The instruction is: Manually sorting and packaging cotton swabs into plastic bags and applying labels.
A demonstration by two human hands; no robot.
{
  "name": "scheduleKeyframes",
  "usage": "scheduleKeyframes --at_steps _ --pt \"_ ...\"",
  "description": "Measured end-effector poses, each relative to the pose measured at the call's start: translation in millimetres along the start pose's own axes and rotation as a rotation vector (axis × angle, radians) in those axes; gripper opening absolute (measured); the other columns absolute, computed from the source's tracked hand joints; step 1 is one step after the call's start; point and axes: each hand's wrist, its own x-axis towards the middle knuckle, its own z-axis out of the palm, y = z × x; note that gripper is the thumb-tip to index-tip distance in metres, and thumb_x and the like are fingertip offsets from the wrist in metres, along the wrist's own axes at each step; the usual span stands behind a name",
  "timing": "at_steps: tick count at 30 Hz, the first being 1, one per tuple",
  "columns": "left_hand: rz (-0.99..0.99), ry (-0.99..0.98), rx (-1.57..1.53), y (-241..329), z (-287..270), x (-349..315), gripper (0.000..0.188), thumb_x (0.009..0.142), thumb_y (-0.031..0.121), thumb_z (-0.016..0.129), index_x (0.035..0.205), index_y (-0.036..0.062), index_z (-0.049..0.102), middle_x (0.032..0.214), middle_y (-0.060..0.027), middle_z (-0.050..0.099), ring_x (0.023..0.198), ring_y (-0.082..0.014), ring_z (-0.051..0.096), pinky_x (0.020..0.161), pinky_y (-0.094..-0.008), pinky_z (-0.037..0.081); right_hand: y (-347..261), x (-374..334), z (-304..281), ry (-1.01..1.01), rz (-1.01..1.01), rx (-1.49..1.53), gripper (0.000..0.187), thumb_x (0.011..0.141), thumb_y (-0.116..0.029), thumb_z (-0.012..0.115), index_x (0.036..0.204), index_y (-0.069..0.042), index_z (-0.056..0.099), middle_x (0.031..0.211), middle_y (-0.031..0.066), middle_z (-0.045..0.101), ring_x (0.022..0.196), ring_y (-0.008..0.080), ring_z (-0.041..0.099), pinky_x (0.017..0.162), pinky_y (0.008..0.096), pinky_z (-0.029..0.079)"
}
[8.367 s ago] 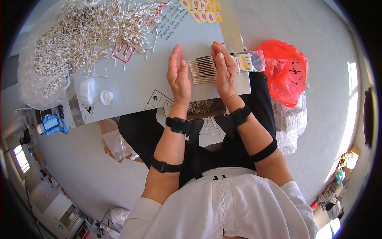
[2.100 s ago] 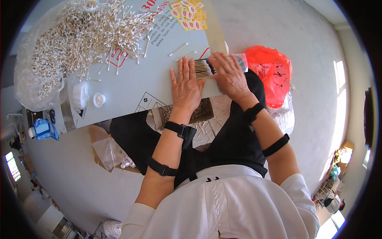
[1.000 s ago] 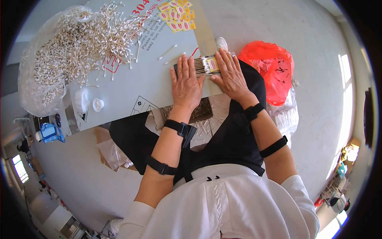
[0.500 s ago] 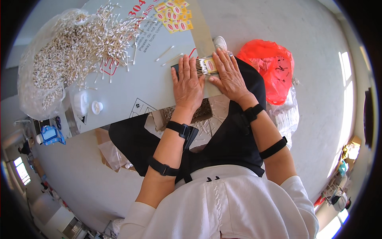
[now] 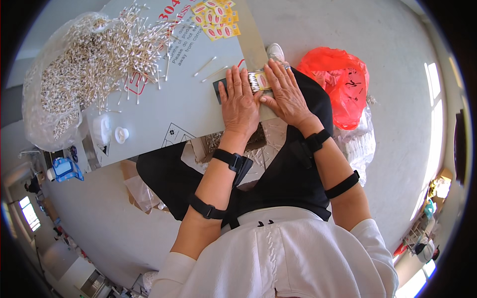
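Note:
At the table's near right edge, a row of cotton swabs (image 5: 254,82) shows between my hands, beside a small yellow-and-white card (image 5: 263,79). My left hand (image 5: 239,107) lies flat, fingers stretched, over the left part of the row and on a dark flat piece (image 5: 217,89) whose left end sticks out. My right hand (image 5: 287,94) rests flat with straight fingers across the card's right side. Its thumb is close to my left hand. What lies under both palms is hidden. Two loose swabs (image 5: 204,66) lie left of my left hand.
A big heap of cotton swabs (image 5: 99,64) spills from a clear plastic bag (image 5: 35,114) at left. Yellow cards (image 5: 217,20) lie at the far side. A small white cup (image 5: 121,134) stands near the front edge. Right of my leg sits a red plastic bag (image 5: 338,74); below the edge, a cardboard box (image 5: 201,150).
My left hand has slid slightly to the right, toward my right hand, uncovering more of the dark piece and narrowing the visible row of swabs. My right hand has barely moved.

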Motion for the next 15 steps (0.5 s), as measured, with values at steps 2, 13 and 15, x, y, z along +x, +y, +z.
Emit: scheduleKeyframes --at_steps 2,13,15 --pt "0.004 0.001 -0.004 2.0 1.2 0.0 0.065 0.096 0.029 0.056 0.148 -0.0003 0.032 0.158 -0.0199 0.025 0.148 -0.0364 0.021 0.118 -0.0537 0.016 -0.8 -0.1 0.4 0.000 0.000 0.006 0.083 0.094 -0.062 0.042 0.152 -0.004 0.028 0.160 0.0166 0.023 0.149 0.0307 0.018 0.121 0.0451 0.012" --pt "-0.026 0.355 -0.509 -14.7 3.0 6.9 0.054 0.097 0.015 0.051 0.145 -0.0039 0.035 0.153 -0.0218 0.032 0.141 -0.0401 0.030 0.116 -0.0478 0.027 13.3 7.9 19.7 0.633 0.510 0.677 0.056 0.096 -0.028 0.063 0.141 -0.001 0.047 0.142 0.0181 0.049 0.131 0.0300 0.048 0.110 0.0425 0.037" --pt "-0.041 0.324 -0.612 -17.0 0.5 12.8 0.051 0.098 0.016 0.049 0.144 -0.0031 0.037 0.152 -0.0214 0.033 0.140 -0.0386 0.032 0.115 -0.0457 0.028 20.6 17.6 22.6 0.659 0.671 1.210 0.050 0.095 -0.023 0.065 0.137 0.000 0.051 0.132 0.0160 0.056 0.120 0.0262 0.055 0.102 0.0394 0.044"
